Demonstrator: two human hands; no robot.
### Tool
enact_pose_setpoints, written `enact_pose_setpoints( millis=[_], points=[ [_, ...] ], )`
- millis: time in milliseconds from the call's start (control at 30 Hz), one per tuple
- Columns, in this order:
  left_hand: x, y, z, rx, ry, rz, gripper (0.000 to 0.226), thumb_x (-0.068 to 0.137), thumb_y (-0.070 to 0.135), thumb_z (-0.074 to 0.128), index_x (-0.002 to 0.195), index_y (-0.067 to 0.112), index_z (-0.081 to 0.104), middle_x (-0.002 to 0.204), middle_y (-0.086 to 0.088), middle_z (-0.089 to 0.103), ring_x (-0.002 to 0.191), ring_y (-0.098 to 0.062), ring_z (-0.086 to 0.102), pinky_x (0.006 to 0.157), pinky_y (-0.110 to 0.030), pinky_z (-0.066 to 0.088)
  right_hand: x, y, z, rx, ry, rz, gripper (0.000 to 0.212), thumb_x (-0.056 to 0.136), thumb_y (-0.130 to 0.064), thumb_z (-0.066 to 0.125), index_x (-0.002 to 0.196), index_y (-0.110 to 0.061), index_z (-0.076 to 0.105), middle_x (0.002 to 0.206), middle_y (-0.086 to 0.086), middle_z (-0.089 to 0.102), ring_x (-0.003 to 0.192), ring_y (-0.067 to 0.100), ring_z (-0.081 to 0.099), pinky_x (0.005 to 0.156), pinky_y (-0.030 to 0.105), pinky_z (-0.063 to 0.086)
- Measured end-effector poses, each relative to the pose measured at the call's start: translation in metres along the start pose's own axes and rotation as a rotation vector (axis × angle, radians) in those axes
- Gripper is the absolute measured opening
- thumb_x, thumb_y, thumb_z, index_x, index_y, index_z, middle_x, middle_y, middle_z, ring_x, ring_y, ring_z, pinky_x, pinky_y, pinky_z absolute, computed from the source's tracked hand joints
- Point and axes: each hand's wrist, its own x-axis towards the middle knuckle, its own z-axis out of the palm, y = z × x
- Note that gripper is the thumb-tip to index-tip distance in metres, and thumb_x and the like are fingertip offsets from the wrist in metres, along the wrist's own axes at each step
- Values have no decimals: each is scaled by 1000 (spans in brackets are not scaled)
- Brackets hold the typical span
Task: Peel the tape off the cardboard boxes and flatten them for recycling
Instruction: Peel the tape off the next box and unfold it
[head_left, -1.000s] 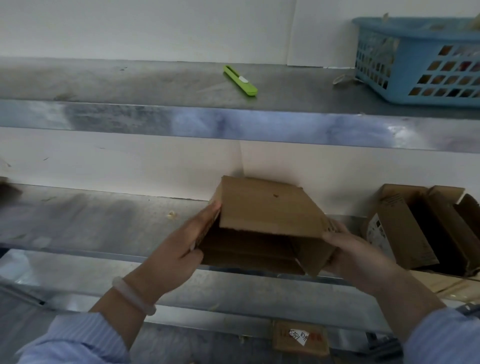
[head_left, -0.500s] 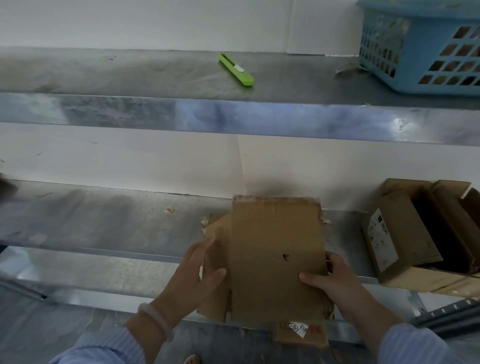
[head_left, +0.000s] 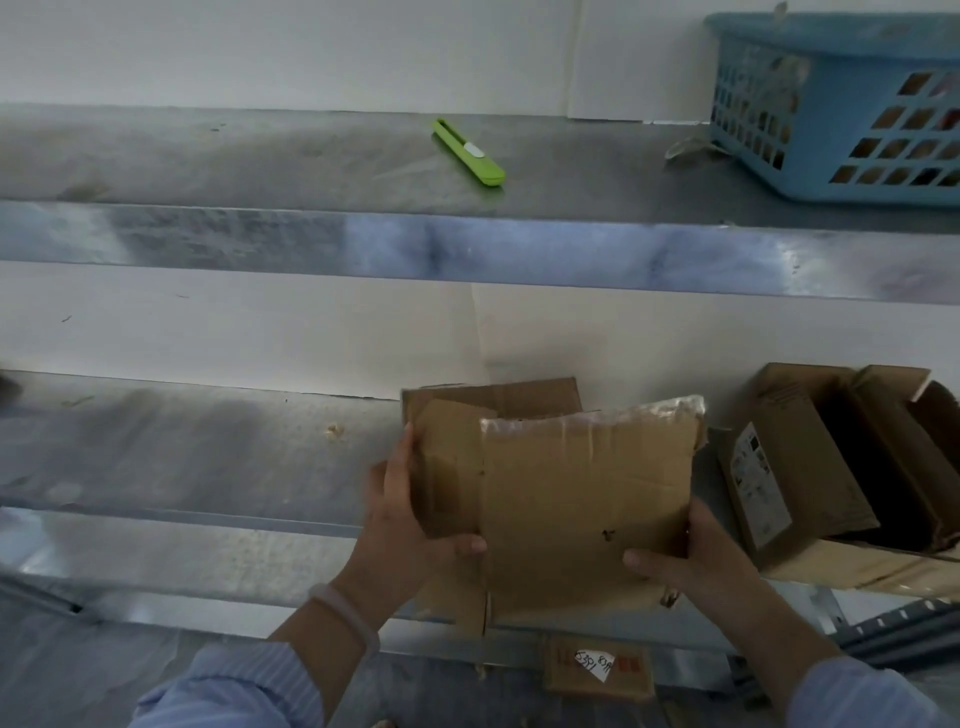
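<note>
Left hand (head_left: 410, 525): fingers (head_left: 404, 457) curled round the left edge of the flattened cardboard box (head_left: 582, 509), thumb on its face. Right hand (head_left: 698, 564) pinches the lower right edge. The box is held upright before the lower shelf (head_left: 182, 447), with tape (head_left: 597, 417) along its top edge.

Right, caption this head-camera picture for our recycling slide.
Flattened box held by left hand and right hand, tape along its top.
</note>
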Motion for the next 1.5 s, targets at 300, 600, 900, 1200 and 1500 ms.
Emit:
enact_pose_setpoints(
  millis=[300,600,900,1200,1500],
  points=[
    [1,36,-27,180,224,360,117,54,69,75,146,47,7,125,11,32,108,-3,36,87,-30,40,-5,-46,-35,69,-84,-142,38,83,0,61,111,-25,70,114,-2,70,110,18,64,93,41,53],
    [2,66,-29,492,327,648,89,72,61,60,144,26,20,117,-14,39,96,-23,45,78,-29,46,-3,-148,-44,-811,-120,-97,67,50,-82,66,111,-61,45,107,-33,53,97,-3,56,75,16,40],
    [1,85,-28,472,330,573,103,60,51,77,145,25,24,111,-17,46,89,-23,49,74,-30,46,0,-149,-39,-911,17,-152,27,87,-31,58,114,-36,57,110,-8,63,87,6,57,65,20,43],
    [9,41,-5,134,50,-40,118,57,43,87,141,56,5,136,1,33,116,-19,42,98,-44,44,-4,-88,-41,96,73,27,52,70,-65,68,113,-37,59,110,-11,63,99,14,62,79,39,55],
    [-3,-13,36,349,-262,-326,107,58,78,65,145,47,11,139,-2,19,127,-30,39,105,-42,42,16,31,1,-92,167,325,60,79,-45,74,129,-22,52,110,0,66,93,24,66,86,47,55]
  ],
)
